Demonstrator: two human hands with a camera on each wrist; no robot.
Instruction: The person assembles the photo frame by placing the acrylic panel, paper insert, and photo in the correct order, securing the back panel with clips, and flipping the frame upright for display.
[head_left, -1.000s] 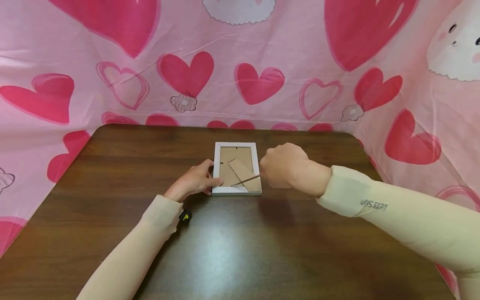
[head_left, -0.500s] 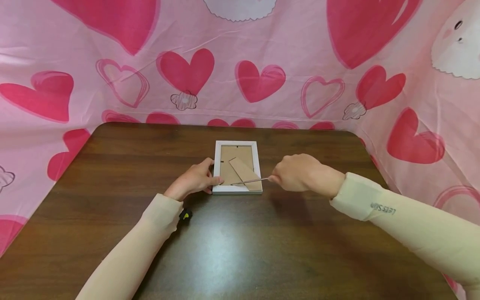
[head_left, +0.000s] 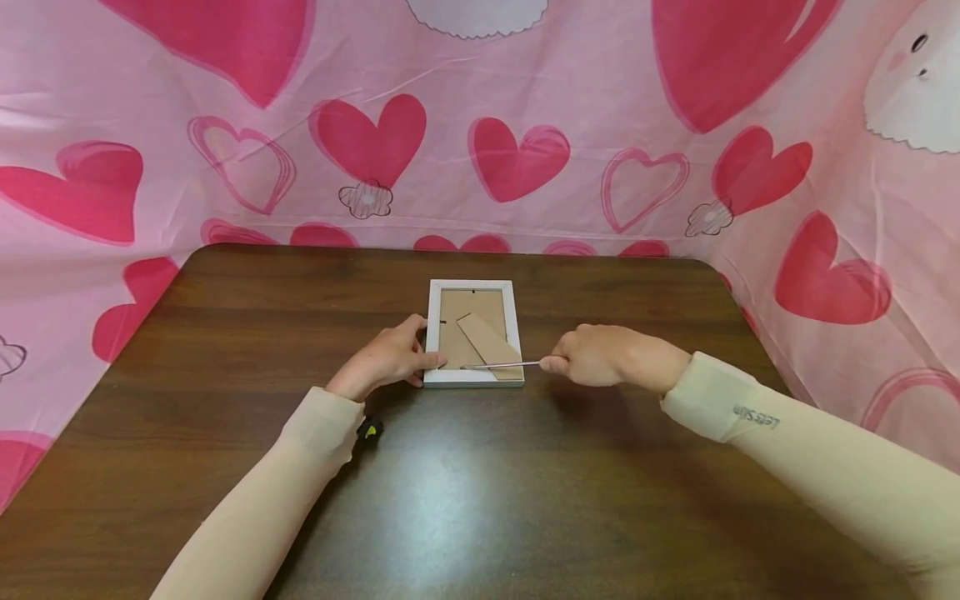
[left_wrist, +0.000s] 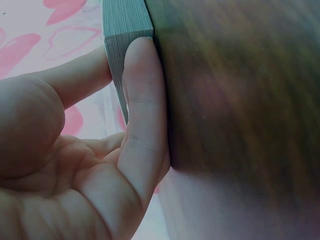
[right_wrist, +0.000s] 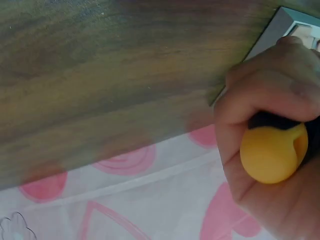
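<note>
A white picture frame (head_left: 472,377) lies face down on the table, its brown backing board (head_left: 455,343) and slanted stand leg (head_left: 486,335) showing. My left hand (head_left: 386,357) grips its near left corner, thumb on top and fingers along the side; the left wrist view shows a finger (left_wrist: 145,95) against the frame's edge (left_wrist: 127,22). In my right hand (head_left: 603,356) is a screwdriver, whose yellow and black handle (right_wrist: 272,155) sits inside the curled fingers. Its metal shaft (head_left: 510,364) reaches left across the stand leg, the tip near the backing's lower edge.
The dark wooden table (head_left: 450,500) extends around the frame. Pink heart-patterned cloth (head_left: 525,75) hangs behind it and at both sides. A small black item (head_left: 370,430) with a yellow-green mark is at the left wrist.
My right hand has moved right and lower, bringing the screwdriver shaft from a slant to nearly level. The left hand and the frame stay in place.
</note>
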